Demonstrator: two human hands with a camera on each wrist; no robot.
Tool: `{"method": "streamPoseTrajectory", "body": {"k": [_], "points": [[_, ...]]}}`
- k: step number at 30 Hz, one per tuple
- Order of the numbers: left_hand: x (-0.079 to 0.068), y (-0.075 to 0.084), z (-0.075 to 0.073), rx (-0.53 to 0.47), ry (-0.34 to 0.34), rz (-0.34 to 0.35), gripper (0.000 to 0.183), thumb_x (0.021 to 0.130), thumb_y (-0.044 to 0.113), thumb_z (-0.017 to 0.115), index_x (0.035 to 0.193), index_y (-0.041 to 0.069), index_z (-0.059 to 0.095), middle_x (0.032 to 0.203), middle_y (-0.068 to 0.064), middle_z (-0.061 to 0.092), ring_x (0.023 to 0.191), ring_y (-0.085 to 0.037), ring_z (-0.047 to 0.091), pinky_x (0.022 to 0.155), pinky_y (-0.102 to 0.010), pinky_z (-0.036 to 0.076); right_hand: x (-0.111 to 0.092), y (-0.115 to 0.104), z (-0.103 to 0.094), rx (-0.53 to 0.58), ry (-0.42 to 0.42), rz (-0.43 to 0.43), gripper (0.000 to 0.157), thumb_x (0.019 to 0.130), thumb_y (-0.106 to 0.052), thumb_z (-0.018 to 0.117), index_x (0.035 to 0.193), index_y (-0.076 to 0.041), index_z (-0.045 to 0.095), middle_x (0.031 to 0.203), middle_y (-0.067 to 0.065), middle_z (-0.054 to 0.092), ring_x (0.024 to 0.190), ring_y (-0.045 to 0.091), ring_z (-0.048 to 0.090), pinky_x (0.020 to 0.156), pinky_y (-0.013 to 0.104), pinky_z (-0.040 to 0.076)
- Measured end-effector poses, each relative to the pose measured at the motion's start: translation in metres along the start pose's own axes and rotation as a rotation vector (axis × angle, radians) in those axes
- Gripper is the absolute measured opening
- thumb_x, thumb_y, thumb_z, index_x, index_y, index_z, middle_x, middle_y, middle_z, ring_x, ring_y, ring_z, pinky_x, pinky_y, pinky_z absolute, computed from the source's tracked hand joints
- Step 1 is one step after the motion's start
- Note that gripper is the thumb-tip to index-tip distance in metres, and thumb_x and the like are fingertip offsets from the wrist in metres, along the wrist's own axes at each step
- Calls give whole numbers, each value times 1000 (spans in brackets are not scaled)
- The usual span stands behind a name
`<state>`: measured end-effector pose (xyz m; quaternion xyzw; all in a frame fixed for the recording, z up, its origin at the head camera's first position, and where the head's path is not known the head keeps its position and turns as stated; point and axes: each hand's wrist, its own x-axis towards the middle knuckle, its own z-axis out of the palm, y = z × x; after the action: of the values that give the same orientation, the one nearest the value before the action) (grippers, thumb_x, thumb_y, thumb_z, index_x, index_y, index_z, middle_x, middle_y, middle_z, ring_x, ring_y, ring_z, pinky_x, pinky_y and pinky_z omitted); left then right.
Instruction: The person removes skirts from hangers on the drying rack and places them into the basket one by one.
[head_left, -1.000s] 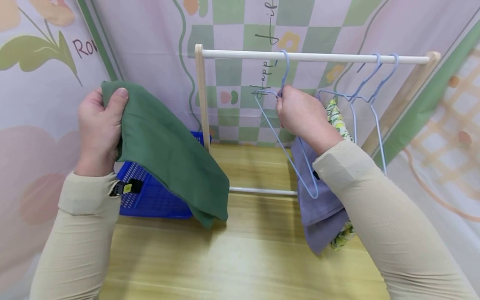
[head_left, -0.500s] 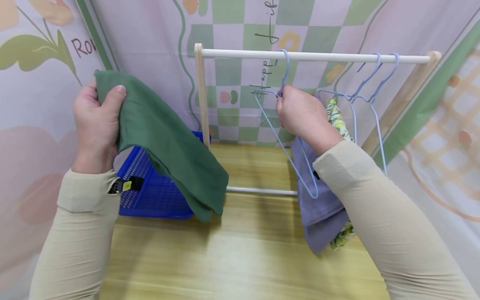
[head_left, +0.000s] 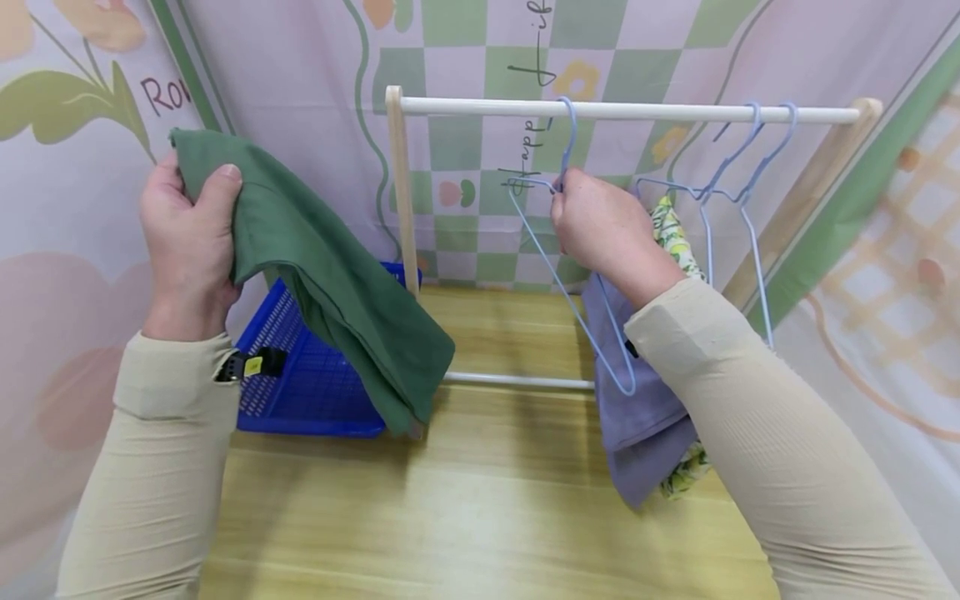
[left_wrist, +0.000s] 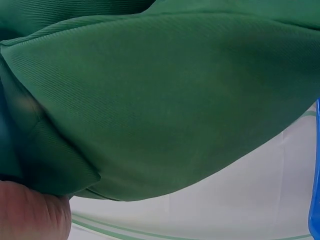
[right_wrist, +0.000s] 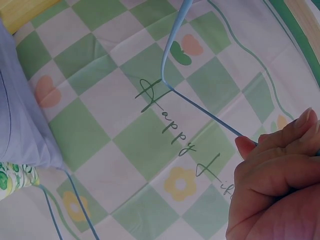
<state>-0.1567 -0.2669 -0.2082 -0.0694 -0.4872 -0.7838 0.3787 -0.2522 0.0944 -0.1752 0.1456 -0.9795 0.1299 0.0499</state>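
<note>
Just now, little had stirred apart from the cloth. Behind everything hung a green-and-pink patterned backdrop [head_left: 450, 50]; below lay a pale wooden bench [head_left: 487, 508], carrying a rack whose white rail [head_left: 487, 107] ran from twelve towards two o'clock. At eight o'clock sat a blue basket [head_left: 315, 421]. The green cloth [head_left: 337, 258] was at nine o'clock, slanting across the basket in the head view; whether they touched could not be told. Over the last second its upper corner had shifted towards ten o'clock, baring more of the basket's inside. A lilac garment [head_left: 645, 442] hung at four o'clock, unmoved. The left hand [head_left: 187, 250], at nine o'clock, pinched the cloth, its thumb on top, and had shifted with it. The right hand [head_left: 607, 221], at two o'clock, had stayed gripping the bare blue hanger [head_left: 573, 129] near its neck, hook over the rail. By judgement, the shift opened out the cloth's upper end without bringing it nearer the hanger.
</note>
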Motion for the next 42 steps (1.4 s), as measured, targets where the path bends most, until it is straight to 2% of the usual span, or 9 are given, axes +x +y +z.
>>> {"method": "streamPoseTrajectory", "body": {"k": [4, 9, 14, 20, 27, 42], "points": [[1, 0, 2, -4, 7, 24, 23, 93, -6, 66, 115, -6, 62, 99, -17, 65, 75, -23, 68, 62, -27, 59, 0, 0, 0, 1, -1, -2, 44, 107, -25, 24, 128, -7, 58, 88, 10, 72, 85, 35, 66, 76, 50, 52], [2, 2, 6, 7, 67, 69, 26, 92, -7, 65, 118, -4, 63, 105, -17, 63, 84, -24, 66, 70, -30, 56, 0, 0, 0, 2, -4, -4, 43, 107, -25, 25, 128, -6, 57, 88, 10, 72, 85, 35, 66, 77, 50, 52], [-1, 9, 13, 30, 133, 91, 36, 92, -8, 63, 128, 0, 61, 114, -15, 61, 97, -24, 63, 80, -32, 52, 0, 1, 0, 0, 0, -4, 42, 107, -25, 25, 126, -6, 57, 89, 10, 72, 87, 36, 66, 78, 51, 52], [-5, 17, 22, 38, 181, 129, 46, 92, -9, 61, 137, 2, 56, 126, -15, 59, 112, -25, 61, 92, -34, 51, -1, 1, 1, -1, 8, -7, 42, 107, -26, 24, 124, -6, 57, 89, 11, 70, 86, 36, 65, 78, 52, 52], [-6, 19, 25, 51, 167, 142, 46, 93, -9, 60, 138, 1, 54, 125, -14, 57, 114, -24, 59, 95, -32, 50, -1, 1, 1, 7, 6, -18, 42, 107, -25, 25, 127, -6, 57, 87, 10, 71, 83, 34, 66, 74, 49, 51], [-5, 24, 21, 158, 190, 103, 64, 98, -3, 56, 157, 7, 34, 150, -3, 47, 132, -14, 49, 105, -23, 45, 0, 0, 1, 8, 0, -7, 43, 108, -26, 25, 130, -7, 57, 86, 9, 73, 84, 34, 67, 74, 49, 51]]}}
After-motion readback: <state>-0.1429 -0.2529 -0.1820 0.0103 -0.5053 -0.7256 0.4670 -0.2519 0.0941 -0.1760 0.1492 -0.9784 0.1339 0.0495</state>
